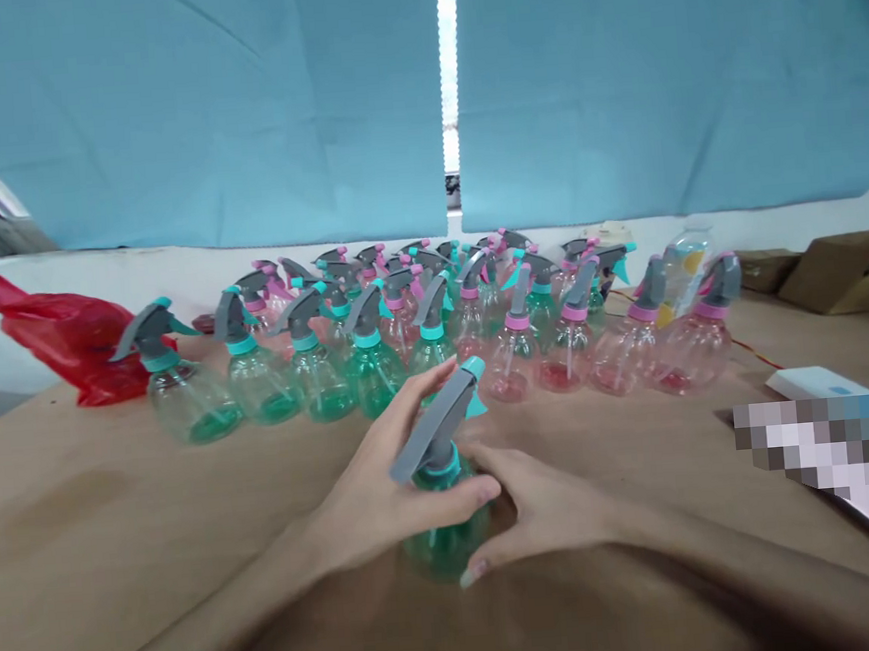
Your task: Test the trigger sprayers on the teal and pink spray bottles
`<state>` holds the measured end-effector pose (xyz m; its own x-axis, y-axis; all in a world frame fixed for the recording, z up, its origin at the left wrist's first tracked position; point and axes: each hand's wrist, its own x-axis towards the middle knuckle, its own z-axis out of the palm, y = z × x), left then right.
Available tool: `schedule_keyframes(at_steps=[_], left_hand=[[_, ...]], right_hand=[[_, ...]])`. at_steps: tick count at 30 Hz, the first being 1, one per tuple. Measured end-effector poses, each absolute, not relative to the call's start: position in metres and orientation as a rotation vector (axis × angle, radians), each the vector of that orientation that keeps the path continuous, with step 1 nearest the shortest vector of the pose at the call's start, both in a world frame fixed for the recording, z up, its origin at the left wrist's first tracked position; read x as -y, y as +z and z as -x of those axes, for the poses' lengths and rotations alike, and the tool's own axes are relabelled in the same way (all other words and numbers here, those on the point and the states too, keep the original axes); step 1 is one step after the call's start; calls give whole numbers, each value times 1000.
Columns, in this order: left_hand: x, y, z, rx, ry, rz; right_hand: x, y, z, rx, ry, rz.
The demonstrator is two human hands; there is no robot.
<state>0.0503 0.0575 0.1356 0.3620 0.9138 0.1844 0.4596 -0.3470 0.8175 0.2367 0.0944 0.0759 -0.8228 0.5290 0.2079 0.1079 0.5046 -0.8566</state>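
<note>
A green spray bottle (441, 546) with a grey and teal trigger head stands near the front middle of the table, its nozzle pointing up and to the right. My left hand (393, 479) is wrapped round its neck and upper body from the left, thumb across the front. On the right side, my right hand (535, 503) holds the lower body, with its thumb in front. Just beyond both hands is a row of similar bottles, green ones (331, 394) on the left and pink ones (558, 366) on the right.
Several more spray bottles stand behind the front row. A red plastic bag (78, 338) lies at the left. Brown packages (843, 268), a clear bottle (686, 266) and a white box (822, 382) are at the right. A partly pixelated flat item (840, 454) lies nearer.
</note>
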Motion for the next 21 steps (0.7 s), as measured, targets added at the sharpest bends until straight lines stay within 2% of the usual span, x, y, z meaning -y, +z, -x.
schedule_keyframes(at_steps=[8, 15, 21], left_hand=[[-67, 130, -57, -1280, 1059, -1789], [-78, 123, -59, -1290, 1064, -1767], [-83, 123, -62, -1317, 1023, -1760]], right_hand=[[-97, 66, -222, 2325, 1183, 561], [-107, 32, -254, 2527, 702, 810], [-114, 13, -271, 2546, 607, 888]])
